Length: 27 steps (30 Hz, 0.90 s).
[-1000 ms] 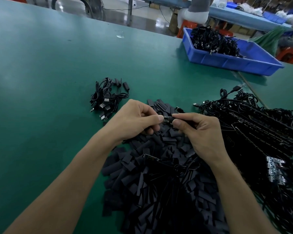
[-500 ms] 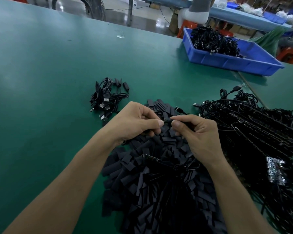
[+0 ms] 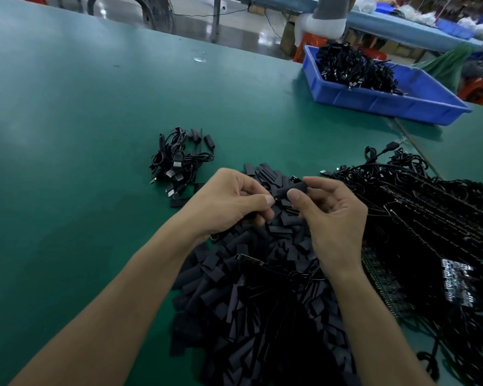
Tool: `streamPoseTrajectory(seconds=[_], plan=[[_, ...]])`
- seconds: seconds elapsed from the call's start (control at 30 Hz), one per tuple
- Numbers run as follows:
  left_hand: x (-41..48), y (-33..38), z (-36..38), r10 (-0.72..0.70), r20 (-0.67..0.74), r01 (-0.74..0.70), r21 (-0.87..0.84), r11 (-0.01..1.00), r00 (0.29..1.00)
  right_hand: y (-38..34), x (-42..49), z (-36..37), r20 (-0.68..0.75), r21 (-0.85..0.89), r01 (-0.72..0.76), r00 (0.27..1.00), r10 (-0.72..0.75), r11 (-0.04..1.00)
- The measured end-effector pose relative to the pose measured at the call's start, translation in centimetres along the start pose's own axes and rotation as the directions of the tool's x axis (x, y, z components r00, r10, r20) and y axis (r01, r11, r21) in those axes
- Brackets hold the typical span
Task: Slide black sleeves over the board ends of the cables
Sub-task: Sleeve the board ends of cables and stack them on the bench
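My right hand (image 3: 329, 215) pinches a black sleeve (image 3: 292, 188) between thumb and forefinger, tilted up to the right. My left hand (image 3: 229, 203) pinches the cable's end right at the sleeve's left mouth; what lies inside the sleeve is hidden. Both hands hover over a big heap of loose black sleeves (image 3: 251, 296). A thin cable with a small board end (image 3: 248, 259) lies across that heap. To the right sits a mass of black cables with circuit boards (image 3: 430, 232).
A small bundle of cables with USB plugs (image 3: 179, 160) lies left of the hands on the green table (image 3: 67, 135). A blue bin (image 3: 379, 100) holding black cables stands at the back right. Another bench and a seated person are beyond the table.
My right hand has turned and lifted the sleeve, which now shows longer between the fingers. My left hand stays at its left mouth.
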<state>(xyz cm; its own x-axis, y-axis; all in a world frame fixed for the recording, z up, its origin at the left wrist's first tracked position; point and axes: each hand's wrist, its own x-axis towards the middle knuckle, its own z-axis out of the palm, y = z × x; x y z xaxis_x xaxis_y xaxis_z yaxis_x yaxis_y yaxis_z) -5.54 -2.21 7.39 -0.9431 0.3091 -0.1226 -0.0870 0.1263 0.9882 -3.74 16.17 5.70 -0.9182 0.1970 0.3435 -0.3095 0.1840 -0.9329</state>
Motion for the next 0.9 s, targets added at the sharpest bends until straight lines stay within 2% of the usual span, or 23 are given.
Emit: streamPoseTrajectory(seconds=[0.07,0.17,0.4,0.57,0.67,0.77,0.9], plan=[[0.0,-0.1,0.3,0.017,-0.031,-0.017,0.001,1.000,0.999,0.0,-0.3,0.6,-0.074,0.045,-0.009,0.997,0.012,0.999],[0.2,-0.3,0.8,0.041,-0.063,-0.042,-0.014,0.999,0.997,0.0,-0.8,1.6,-0.107,0.110,-0.017,0.994,0.029,0.994],[0.3,-0.4,1.1,0.077,-0.121,-0.087,-0.083,0.993,0.990,0.1,-1.5,2.7,-0.117,0.137,-0.020,0.993,0.036,0.990],[0.1,-0.3,2.1,0.103,-0.070,-0.110,-0.113,0.987,0.992,-0.4,-1.1,2.8,-0.088,0.139,-0.054,0.994,0.067,0.989],[0.2,-0.3,2.6,0.152,-0.151,-0.170,-0.114,0.979,0.977,-0.9,-0.6,2.4,-0.096,0.204,-0.044,0.993,0.065,0.978],[0.1,-0.1,2.3,0.180,-0.154,-0.190,-0.052,0.980,0.972,-1.3,-0.3,2.1,-0.092,0.284,-0.064,0.991,0.094,0.957],[0.0,0.0,0.7,0.103,-0.014,-0.096,0.260,0.961,0.995,-1.3,0.2,1.4,-0.143,0.366,-0.105,0.976,0.167,0.925]])
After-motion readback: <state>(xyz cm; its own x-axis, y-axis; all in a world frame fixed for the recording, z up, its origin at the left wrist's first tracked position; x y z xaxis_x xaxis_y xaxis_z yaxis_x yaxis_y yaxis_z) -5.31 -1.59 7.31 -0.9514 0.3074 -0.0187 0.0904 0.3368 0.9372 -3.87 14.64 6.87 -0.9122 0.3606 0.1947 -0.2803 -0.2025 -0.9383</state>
